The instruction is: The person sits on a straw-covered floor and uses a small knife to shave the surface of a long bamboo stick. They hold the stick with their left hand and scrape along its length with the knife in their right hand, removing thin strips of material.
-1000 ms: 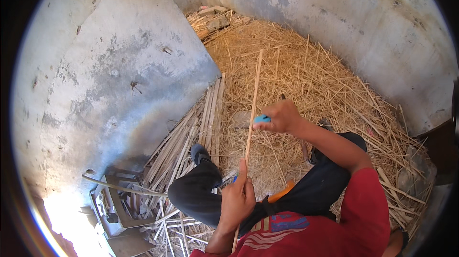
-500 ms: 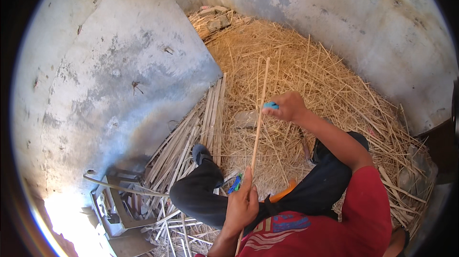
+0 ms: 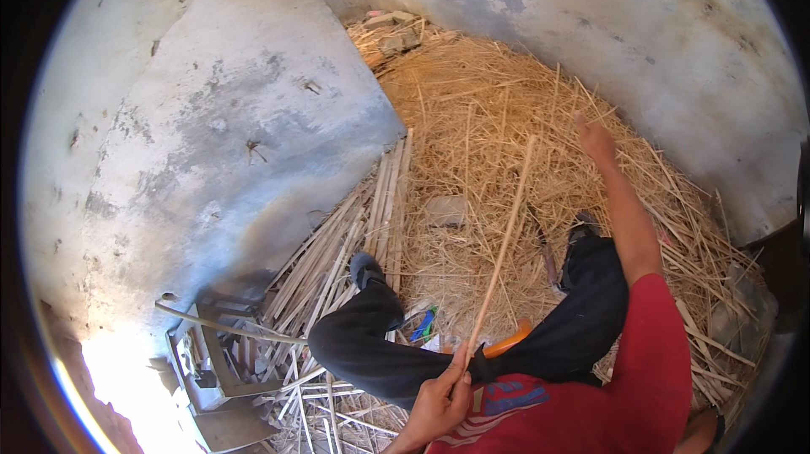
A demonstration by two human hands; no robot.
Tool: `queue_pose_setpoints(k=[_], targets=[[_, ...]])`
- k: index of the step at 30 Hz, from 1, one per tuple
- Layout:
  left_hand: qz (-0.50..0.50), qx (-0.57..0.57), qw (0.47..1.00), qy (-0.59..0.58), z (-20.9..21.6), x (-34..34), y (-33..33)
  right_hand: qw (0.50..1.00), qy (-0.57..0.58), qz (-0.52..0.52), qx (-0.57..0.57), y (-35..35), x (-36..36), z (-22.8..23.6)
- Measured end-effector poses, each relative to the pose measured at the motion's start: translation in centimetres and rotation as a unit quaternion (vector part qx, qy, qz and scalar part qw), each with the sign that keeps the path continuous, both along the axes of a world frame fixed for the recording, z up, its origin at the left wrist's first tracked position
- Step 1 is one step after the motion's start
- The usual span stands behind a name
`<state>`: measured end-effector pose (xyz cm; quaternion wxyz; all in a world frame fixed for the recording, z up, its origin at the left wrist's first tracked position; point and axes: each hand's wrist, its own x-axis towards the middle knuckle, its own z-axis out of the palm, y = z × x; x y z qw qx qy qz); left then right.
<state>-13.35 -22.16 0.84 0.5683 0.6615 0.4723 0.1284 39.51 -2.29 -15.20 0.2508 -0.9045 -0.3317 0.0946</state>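
Observation:
A long, thin pale strip of bamboo or wood (image 3: 504, 247) slants up and away from my lap, its far end free above the straw-like shavings. My left hand (image 3: 442, 399) is closed around its near part, low in front of my red shirt. My right hand (image 3: 596, 140) is stretched out to the far right over the shavings, apart from the strip. Its fingers are blurred, and I cannot make out whether it holds anything. By my right thigh lies a curved orange object (image 3: 508, 340), partly hidden.
Shavings (image 3: 481, 99) cover the floor ahead. Long split strips (image 3: 388, 201) are stacked beside a grey wall panel (image 3: 245, 116). A brick-like block (image 3: 445, 211) and a blue-green wrapper (image 3: 424, 325) lie before me. A broken wooden frame (image 3: 211, 361) stands left.
My right hand, which gripped something blue against the strip, has swung away to the far right; the blue no longer shows. My left hand has lowered slightly, and the strip now leans further right.

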Motion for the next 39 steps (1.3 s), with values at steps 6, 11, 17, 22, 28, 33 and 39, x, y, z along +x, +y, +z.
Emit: queue_pose_setpoints(k=[6, 11, 17, 22, 28, 33, 39], targets=[[0.123, -0.042, 0.985, -0.111, -3.3, 1.5, 4.6, 0.973, 0.06, 0.215, -0.061, -1.0, -12.2, 7.1], [0.097, -0.091, 0.969, -0.21, -3.2, 4.4, 7.6, 0.84, -0.084, 0.513, 0.152, -7.4, -24.3, 10.3], [0.086, -0.06, 0.979, -0.174, -1.6, 5.9, 8.0, 0.808, -0.128, 0.516, 0.254, -6.8, -24.7, 9.3], [0.066, -0.028, 0.984, -0.164, -1.6, 6.8, 8.4, 0.845, -0.176, 0.437, 0.252, -5.3, -23.2, 8.2], [0.08, -0.07, 0.977, -0.186, -2.4, 6.3, 8.3, 0.863, -0.118, 0.443, 0.212, -5.1, -23.9, 7.4], [0.068, 0.001, 0.987, -0.142, -2.1, 6.5, 8.6, 0.861, -0.125, 0.451, 0.199, -4.9, -23.5, 8.1], [0.068, 0.03, 0.991, -0.109, -3.2, 5.8, 7.9, 0.892, -0.056, 0.41, 0.184, -3.2, -22.8, 7.1]])
